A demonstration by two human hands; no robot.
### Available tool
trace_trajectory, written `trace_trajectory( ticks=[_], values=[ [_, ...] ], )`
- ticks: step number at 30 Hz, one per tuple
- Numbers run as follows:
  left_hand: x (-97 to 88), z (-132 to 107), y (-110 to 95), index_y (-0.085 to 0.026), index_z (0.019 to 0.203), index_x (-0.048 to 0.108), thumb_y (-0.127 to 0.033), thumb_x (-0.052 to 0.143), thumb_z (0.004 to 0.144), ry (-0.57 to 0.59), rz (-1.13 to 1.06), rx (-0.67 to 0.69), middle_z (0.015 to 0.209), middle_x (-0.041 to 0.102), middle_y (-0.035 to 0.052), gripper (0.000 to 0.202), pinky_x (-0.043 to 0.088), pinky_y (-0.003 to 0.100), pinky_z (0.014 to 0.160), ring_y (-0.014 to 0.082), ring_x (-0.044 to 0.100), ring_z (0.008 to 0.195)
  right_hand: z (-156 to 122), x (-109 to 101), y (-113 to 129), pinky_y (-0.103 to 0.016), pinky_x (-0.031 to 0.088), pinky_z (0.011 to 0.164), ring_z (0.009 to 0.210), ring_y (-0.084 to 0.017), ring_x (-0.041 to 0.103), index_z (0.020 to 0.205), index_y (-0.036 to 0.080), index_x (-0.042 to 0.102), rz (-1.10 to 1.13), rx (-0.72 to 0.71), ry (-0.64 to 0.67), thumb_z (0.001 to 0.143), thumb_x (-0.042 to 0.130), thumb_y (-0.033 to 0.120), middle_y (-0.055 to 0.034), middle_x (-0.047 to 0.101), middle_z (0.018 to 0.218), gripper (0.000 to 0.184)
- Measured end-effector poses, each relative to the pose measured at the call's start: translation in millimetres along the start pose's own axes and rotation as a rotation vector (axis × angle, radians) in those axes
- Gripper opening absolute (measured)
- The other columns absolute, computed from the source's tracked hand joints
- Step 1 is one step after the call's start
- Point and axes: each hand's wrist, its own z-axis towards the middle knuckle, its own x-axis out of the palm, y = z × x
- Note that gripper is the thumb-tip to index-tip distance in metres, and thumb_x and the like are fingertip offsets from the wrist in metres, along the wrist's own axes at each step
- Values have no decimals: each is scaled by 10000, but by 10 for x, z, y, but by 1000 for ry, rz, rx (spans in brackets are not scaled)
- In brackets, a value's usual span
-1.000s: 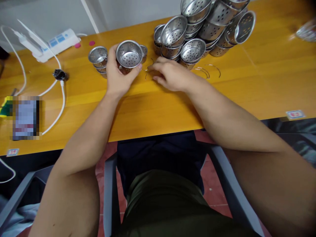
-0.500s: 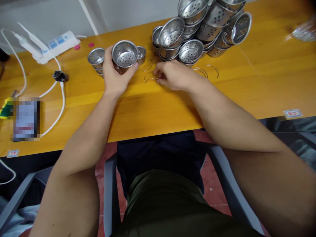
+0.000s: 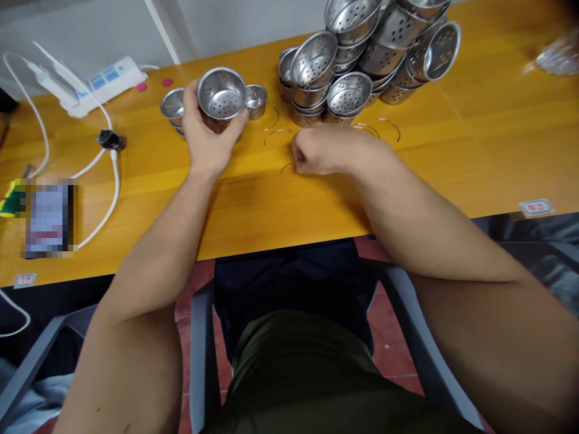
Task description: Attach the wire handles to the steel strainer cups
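My left hand [image 3: 208, 135] is wrapped round a perforated metal cup [image 3: 221, 95], its open top tilted toward me. Right behind that cup stands a smaller metal cup [image 3: 256, 102], and more metal cups [image 3: 172, 105] are partly hidden by my left hand. My right hand [image 3: 319, 149] is closed just above the table, fingertips pinched on a thin curved wire [image 3: 286, 167] that sticks out to the left. Several similar wires lie close by, among them a curved wire [image 3: 277, 134] left of the hand and another wire [image 3: 392, 126] to its right.
A stack of perforated metal cups [image 3: 348, 99] stands at the back of the yellow wooden table [image 3: 271, 211]. On the left are a white power strip [image 3: 106, 84], cables, a black plug [image 3: 111, 140] and a blurred phone [image 3: 47, 218]. Clear plastic [image 3: 558, 55] lies far right.
My right hand has drawn slightly toward me, bringing a wire away from the others. The cup in my left hand has shifted a little to the left and back.
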Motion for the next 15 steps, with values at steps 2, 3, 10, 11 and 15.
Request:
trace_trajectory(
  ticks=[2, 3, 10, 11, 15],
  values=[
    [-61, 79, -31, -475, 1609, 541, -1035, 945, 1063, -27, 102, 19, 1427, 700, 6, 880, 463, 616, 1152, 361, 586, 1284, -92, -104, 72, -473, 673, 938, 1121, -448, 879, 1208, 141, 959, -22, -3, 73, 1078, 915, 192, -196, 927, 1167, 146],
    [-72, 105, -41, -478, 1605, 517, -1039, 900, 1089, -42, 138, 15, 1434, 686, 12, 853, 458, 624, 1181, 367, 580, 1306, -119, -137, 98, -464, 671, 945, 1128, -445, 881, 1205, 126, 955, -22, -7, 93, 1083, 928, 187, -203, 927, 1173, 139],
    [206, -16, -152, -481, 1565, 564, -1158, 1052, 668, -60, -9, -150, 1462, 695, 9, 1225, 500, 623, 1241, 385, 596, 1352, 76, 146, -12, -551, 696, 1106, 1318, -532, 868, 1239, 192, 955, 3, -71, -16, 982, 1033, 247, -185, 939, 1275, 274],
    [229, -39, -197, -491, 1577, 566, -1169, 1016, 735, -2, -8, -161, 1491, 701, 0, 1171, 509, 617, 1256, 381, 593, 1380, 124, 215, -65, -566, 692, 1108, 1315, -540, 864, 1188, 207, 949, 36, -93, -44, 954, 1046, 261, -179, 936, 1238, 258],
    [131, -43, -391, -511, 1724, 481, -1084, 896, 1044, 255, -19, -97, 1674, 668, -24, 981, 486, 633, 1346, 385, 570, 1519, 242, 337, -251, -540, 665, 989, 1102, -466, 851, 925, 263, 837, 216, -202, -141, 919, 1021, 309, -108, 838, 912, 190]
  ],
)
